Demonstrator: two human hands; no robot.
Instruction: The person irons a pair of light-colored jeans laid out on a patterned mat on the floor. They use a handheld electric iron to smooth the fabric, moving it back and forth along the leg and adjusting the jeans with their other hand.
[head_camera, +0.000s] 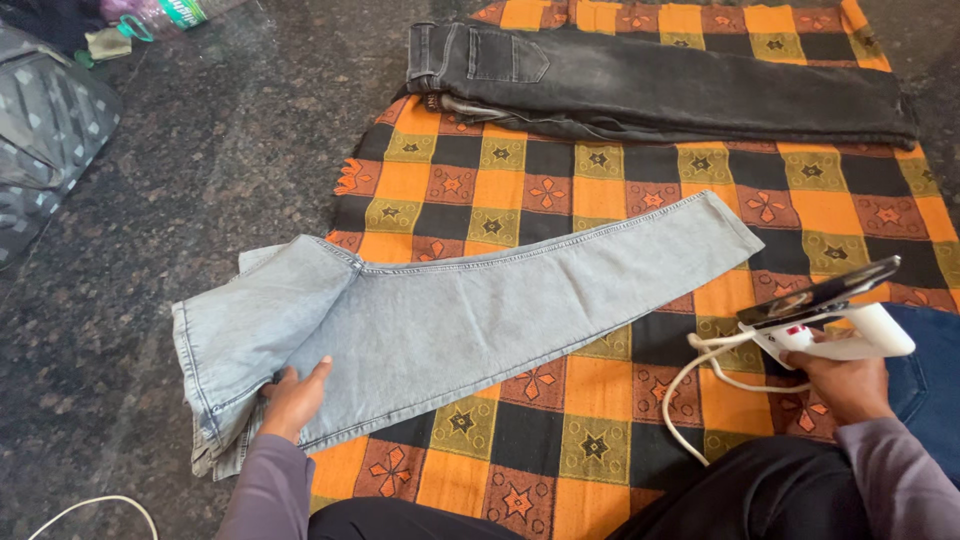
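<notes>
Head cam: ironing setup, light jeans laid out, iron lifted clear.
L hand (293, 398) flat, fingers open, pinning waist end of light-blue jeans (450, 320) on checked blanket (600, 200); R hand (848, 385) closed round white iron (835, 315), held off cloth w/ soleplate tilted up. Judging: pressing stage; next needs iron lowered onto leg, cord (700, 390) kept clear.

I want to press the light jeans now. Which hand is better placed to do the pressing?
Probably the right hand: it already grips the iron, lifted beside the light jeans. The left hand lies flat on their waist end, holding them down.
</notes>
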